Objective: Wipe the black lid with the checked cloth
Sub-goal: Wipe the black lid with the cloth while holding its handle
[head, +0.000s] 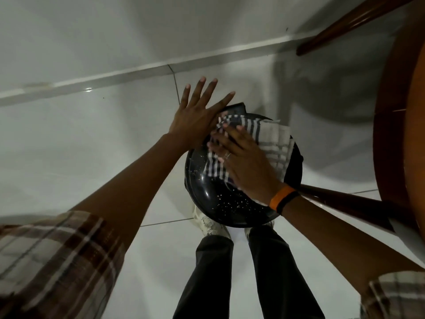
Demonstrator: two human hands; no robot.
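While the right hand [247,162] presses flat, fingers spread, on the checked cloth [264,143], the black lid [207,192] sits at frame centre above white floor tiles [92,146], flecked with pale specks at its 6 o'clock rim. The left hand [197,116], open with fingers splayed, braces the lid's edge at 11 o'clock, gripping nothing. A wooden table [400,111] crowds in at 3 o'clock, one leg [345,203] passing behind the right wrist. Pale shoes [211,226] show beneath the lid at 6 o'clock.
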